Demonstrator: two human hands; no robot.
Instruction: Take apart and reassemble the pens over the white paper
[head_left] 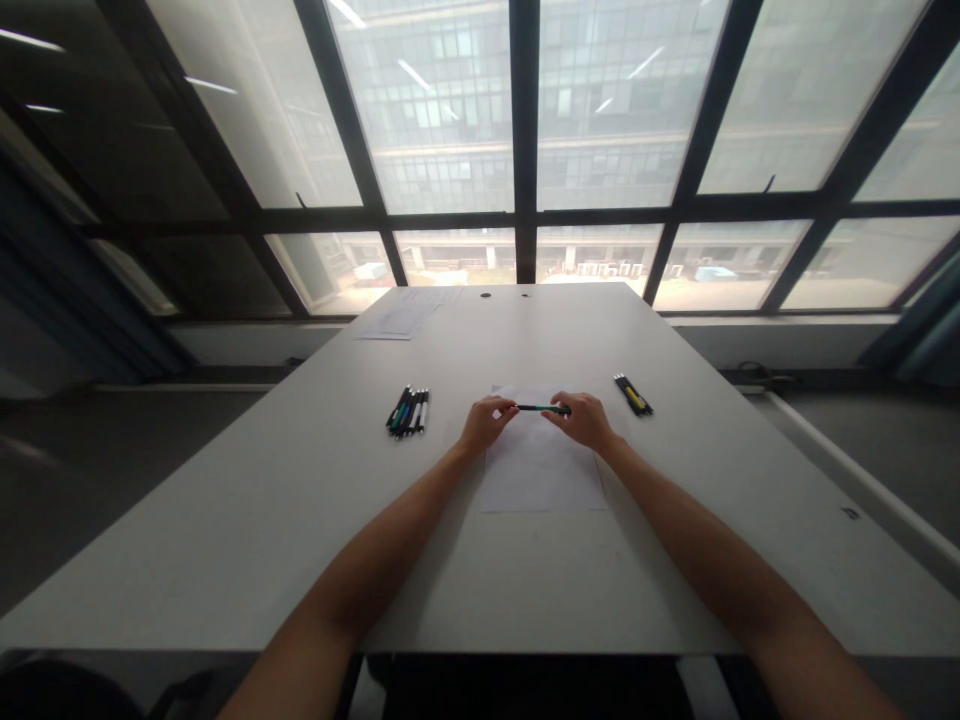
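A slim pen [534, 408], black with a teal section, is held level between my two hands above the white paper [541, 475]. My left hand [487, 420] pinches its left end between thumb and fingertips. Around its right end the fingers of my right hand [583, 418] are closed. To the left of my left hand lies a group of several pens [409, 412] in black, white, blue and green, side by side. A smaller group of pens [634, 395], black with some yellow, rests to the right of my right hand.
The long white table [300, 560] reaches toward the windows. Printed sheets [394, 318] lie at its far left. Near the far edge are a dark round spot [486, 295] and a small dark item [526, 296]. A small dark mark [850, 513] shows on the right side.
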